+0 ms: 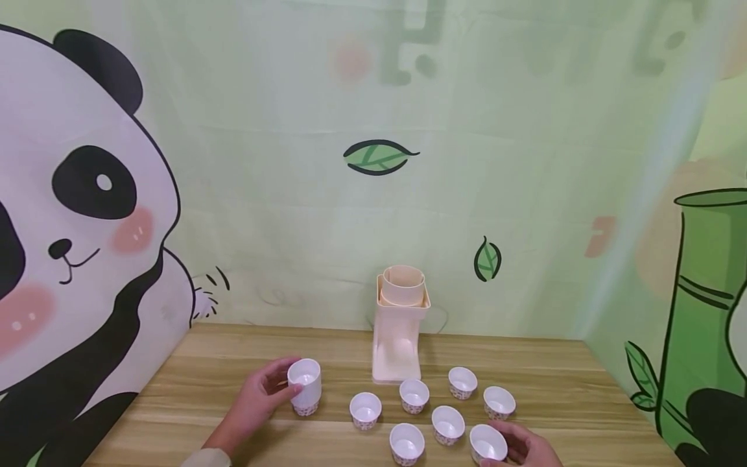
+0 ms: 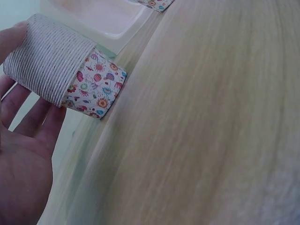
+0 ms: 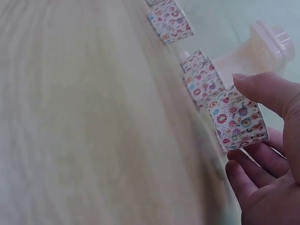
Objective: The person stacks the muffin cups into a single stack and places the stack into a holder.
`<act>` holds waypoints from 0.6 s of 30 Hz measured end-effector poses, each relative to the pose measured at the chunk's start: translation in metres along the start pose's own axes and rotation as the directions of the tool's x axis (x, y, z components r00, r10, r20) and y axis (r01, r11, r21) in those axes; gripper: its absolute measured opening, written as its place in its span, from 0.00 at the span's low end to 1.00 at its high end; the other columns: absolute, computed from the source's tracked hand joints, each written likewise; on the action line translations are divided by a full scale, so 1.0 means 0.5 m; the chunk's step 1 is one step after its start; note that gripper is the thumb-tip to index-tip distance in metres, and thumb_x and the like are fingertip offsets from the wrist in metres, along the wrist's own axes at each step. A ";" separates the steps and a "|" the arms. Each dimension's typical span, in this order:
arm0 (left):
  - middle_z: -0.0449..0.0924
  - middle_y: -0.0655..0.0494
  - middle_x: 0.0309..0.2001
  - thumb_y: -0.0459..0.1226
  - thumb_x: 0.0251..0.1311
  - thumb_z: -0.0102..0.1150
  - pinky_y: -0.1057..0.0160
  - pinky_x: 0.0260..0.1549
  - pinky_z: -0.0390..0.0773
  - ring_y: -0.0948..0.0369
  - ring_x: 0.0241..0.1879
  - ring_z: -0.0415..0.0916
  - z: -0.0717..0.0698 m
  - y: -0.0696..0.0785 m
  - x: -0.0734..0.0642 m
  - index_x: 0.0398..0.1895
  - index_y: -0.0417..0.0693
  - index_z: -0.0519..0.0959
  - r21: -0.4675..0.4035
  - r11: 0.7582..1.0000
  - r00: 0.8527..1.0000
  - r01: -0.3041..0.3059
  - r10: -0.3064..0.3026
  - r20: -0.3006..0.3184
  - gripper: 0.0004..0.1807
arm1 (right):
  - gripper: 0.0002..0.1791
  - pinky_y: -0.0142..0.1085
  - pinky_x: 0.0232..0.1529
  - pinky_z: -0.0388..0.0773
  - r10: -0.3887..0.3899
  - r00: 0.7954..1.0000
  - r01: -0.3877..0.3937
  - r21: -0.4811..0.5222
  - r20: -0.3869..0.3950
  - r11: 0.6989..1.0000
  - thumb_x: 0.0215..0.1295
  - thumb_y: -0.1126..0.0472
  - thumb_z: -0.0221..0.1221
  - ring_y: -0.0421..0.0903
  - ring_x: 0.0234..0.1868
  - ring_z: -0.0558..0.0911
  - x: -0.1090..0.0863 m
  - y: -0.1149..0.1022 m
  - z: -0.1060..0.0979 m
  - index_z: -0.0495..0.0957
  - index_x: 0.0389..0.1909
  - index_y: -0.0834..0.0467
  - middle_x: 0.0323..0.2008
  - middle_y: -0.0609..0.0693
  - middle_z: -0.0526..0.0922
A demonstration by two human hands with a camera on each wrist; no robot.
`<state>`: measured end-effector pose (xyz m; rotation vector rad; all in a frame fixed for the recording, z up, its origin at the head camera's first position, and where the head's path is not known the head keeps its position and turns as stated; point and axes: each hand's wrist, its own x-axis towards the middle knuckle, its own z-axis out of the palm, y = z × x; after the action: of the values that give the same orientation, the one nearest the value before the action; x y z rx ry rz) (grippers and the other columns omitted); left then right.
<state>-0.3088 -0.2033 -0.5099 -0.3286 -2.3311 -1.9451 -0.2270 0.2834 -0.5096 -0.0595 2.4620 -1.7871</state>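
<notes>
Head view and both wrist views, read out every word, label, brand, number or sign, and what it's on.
There is no text I can read.
White paper cups with colourful floral print: pattern only, no words visible.
Pale pink plastic stand: no lettering visible.
Light green panda-print backdrop: the blurred grey-green shapes up top and faint red mark at right are too indistinct to read.

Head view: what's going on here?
A person's left hand grips a stack of nested white, flower-printed paper cups, while their right hand holds a single small cup of the same kind. Six more such cups stand singly, open side up, on the wood-grain table. A pale pink plastic stand is toward the back.
</notes>
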 end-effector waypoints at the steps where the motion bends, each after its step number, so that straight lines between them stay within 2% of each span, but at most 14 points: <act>1: 0.83 0.41 0.58 0.35 0.60 0.72 0.72 0.53 0.79 0.56 0.56 0.81 0.000 -0.001 0.000 0.66 0.42 0.76 -0.002 1.000 1.000 0.002 -0.002 0.001 0.30 | 0.47 0.29 0.46 0.83 0.004 1.000 -0.004 0.001 -0.006 1.000 0.48 0.58 0.80 0.41 0.47 0.85 -0.001 -0.003 0.001 0.69 0.65 0.76 0.56 0.63 0.84; 8: 0.82 0.40 0.59 0.36 0.61 0.71 0.72 0.53 0.78 0.60 0.55 0.81 -0.001 0.000 -0.004 0.67 0.40 0.75 -0.009 1.000 0.999 -0.024 0.024 0.032 0.30 | 0.46 0.28 0.47 0.83 0.022 0.999 -0.020 0.037 -0.029 0.999 0.50 0.58 0.79 0.42 0.48 0.85 -0.006 -0.037 0.014 0.70 0.68 0.71 0.60 0.62 0.82; 14: 0.81 0.39 0.59 0.35 0.63 0.70 0.72 0.55 0.78 0.66 0.54 0.81 -0.001 -0.005 -0.002 0.67 0.39 0.74 -0.001 0.999 0.998 -0.048 0.048 0.038 0.29 | 0.42 0.28 0.50 0.82 -0.041 0.999 0.043 0.047 -0.031 0.998 0.51 0.61 0.78 0.37 0.49 0.85 -0.004 -0.064 0.029 0.72 0.66 0.70 0.58 0.63 0.83; 18: 0.83 0.43 0.59 0.36 0.61 0.71 0.72 0.56 0.77 0.66 0.54 0.81 -0.003 -0.007 0.001 0.66 0.41 0.75 0.002 0.999 0.999 -0.035 0.035 0.024 0.29 | 0.38 0.27 0.50 0.82 -0.095 0.995 0.097 0.047 -0.043 0.994 0.52 0.62 0.77 0.35 0.48 0.84 -0.005 -0.084 0.040 0.74 0.63 0.69 0.57 0.63 0.83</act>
<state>-0.3102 -0.2051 -0.5130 -0.3925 -2.3251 -1.9333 -0.2235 0.2516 -0.4757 -0.1418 2.4819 -1.9042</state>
